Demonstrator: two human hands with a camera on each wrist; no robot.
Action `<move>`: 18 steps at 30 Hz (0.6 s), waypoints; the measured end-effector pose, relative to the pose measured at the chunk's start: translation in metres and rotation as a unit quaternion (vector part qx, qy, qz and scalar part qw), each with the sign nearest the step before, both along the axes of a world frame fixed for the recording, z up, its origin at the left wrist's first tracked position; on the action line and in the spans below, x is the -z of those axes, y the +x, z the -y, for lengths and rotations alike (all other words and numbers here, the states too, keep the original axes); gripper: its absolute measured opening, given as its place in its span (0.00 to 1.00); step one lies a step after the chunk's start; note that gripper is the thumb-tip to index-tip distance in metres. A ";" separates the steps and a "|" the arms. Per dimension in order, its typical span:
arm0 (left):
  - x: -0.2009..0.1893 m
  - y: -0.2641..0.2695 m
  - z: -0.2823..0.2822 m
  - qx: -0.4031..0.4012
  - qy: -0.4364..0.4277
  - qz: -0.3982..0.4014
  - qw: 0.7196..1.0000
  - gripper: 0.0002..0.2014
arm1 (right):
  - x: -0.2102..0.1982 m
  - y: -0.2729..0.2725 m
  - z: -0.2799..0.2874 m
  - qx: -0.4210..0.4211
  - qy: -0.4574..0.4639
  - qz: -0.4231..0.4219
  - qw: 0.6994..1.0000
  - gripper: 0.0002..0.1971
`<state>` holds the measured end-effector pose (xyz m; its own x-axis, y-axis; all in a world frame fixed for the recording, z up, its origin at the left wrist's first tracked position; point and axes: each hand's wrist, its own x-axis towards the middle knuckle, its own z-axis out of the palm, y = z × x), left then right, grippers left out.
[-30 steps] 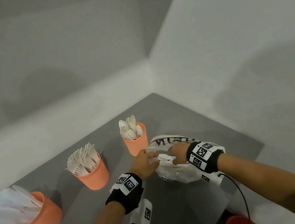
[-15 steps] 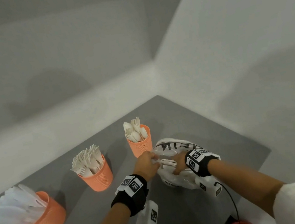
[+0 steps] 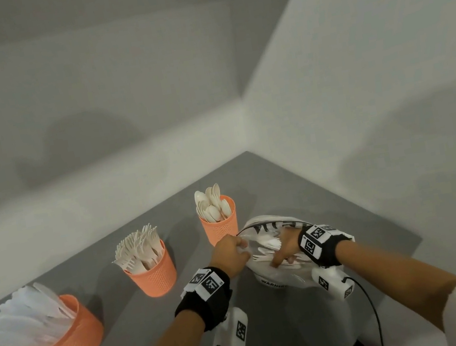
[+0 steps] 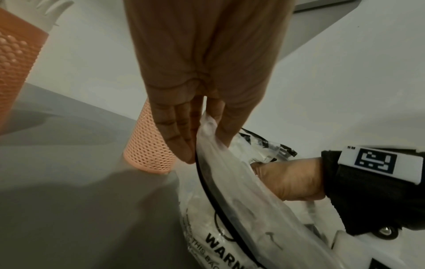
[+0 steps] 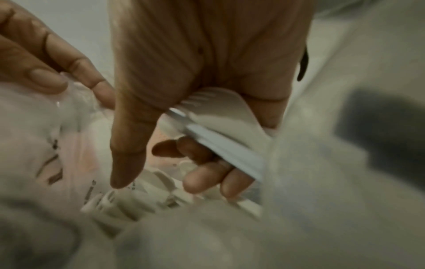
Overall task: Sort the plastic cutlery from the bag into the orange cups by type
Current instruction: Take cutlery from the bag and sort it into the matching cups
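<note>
The plastic cutlery [image 5: 220, 131] is light, stiff and smooth, so I judge it slips easily and is best taken by the handles, several pieces together. It lies inside the thin, soft bag [image 3: 273, 282] on the table [image 3: 349, 212], beside the spoon cup [image 3: 221, 229]. The right hand [image 3: 287, 249] is inside the bag, its grip curled around a few pieces. The left hand [image 3: 230, 253] pinches the bag's rim, keeping it open.

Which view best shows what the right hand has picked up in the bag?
Right wrist: the right hand grips white cutlery inside the bag. Head view shows it only through plastic; left wrist view hides it behind the bag.
</note>
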<state>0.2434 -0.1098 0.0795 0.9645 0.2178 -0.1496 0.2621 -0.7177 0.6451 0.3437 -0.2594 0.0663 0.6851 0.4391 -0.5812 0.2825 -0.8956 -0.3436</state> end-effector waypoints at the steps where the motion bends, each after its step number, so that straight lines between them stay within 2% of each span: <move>1: 0.000 0.000 0.000 -0.003 0.000 -0.002 1.000 0.17 | -0.001 -0.001 0.001 -0.003 0.003 -0.001 1.000 0.19; 3: 0.001 0.000 0.001 -0.013 -0.007 -0.003 1.000 0.17 | -0.003 -0.005 0.001 -0.001 0.016 0.017 1.000 0.15; 6: 0.000 0.000 0.004 -0.029 -0.016 0.005 0.999 0.16 | -0.011 -0.012 -0.001 -0.017 0.057 0.068 0.996 0.18; 9: -0.003 0.001 0.006 -0.050 -0.028 0.016 0.998 0.16 | -0.021 -0.020 -0.007 -0.036 0.125 0.052 0.990 0.16; 11: -0.004 0.003 0.006 -0.060 -0.034 0.016 0.998 0.16 | -0.029 -0.024 -0.010 -0.031 0.176 0.017 0.984 0.10; 14: -0.003 0.002 0.007 -0.043 -0.039 0.007 0.998 0.18 | -0.051 -0.025 -0.016 -0.026 0.249 0.000 0.968 0.04; 16: -0.003 -0.001 0.007 -0.011 -0.024 0.002 1.000 0.18 | -0.071 -0.022 -0.021 0.002 0.301 0.009 0.954 0.08; 18: -0.005 -0.003 0.005 0.000 -0.034 0.027 0.999 0.15 | -0.092 -0.017 -0.029 0.061 0.384 -0.010 0.921 0.12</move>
<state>0.2403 -0.1152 0.0845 0.9714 0.2096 -0.1116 0.2261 -0.6722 0.7050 0.3264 -0.2308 0.1579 0.7488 0.6468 -0.1444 0.1823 -0.4106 -0.8934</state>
